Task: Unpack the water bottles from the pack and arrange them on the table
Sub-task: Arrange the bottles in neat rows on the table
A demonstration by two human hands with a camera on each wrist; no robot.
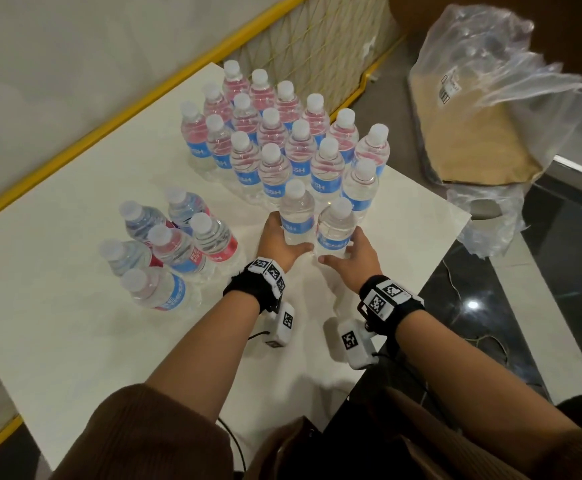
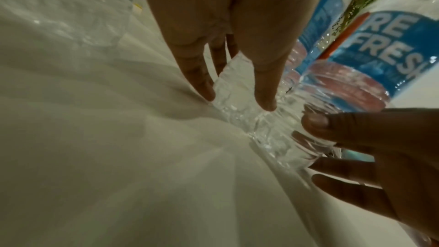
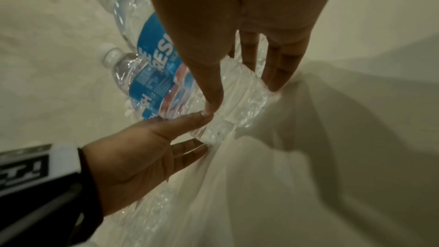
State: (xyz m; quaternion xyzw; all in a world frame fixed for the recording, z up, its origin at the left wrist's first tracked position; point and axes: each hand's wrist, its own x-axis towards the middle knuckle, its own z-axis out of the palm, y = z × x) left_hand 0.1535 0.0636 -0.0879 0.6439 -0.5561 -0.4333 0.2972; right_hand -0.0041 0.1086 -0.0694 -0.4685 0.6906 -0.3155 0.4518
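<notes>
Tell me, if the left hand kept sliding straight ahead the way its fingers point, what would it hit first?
The left hand already holds a bottle; straight ahead, it would probably meet the big group of upright bottles right behind, though depth is uncertain.

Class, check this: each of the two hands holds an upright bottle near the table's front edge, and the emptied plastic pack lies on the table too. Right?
One error: the head view shows the plastic pack off the table, beyond its right edge. The left hand and right hand do each hold an upright bottle.

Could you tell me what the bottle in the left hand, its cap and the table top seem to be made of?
Bottle: clear thin plastic, ribbed, glossy highlights. Cap: white opaque plastic, probably. Table top: white, smooth, matte, with faint veining; stone or laminate, unclear.
</notes>
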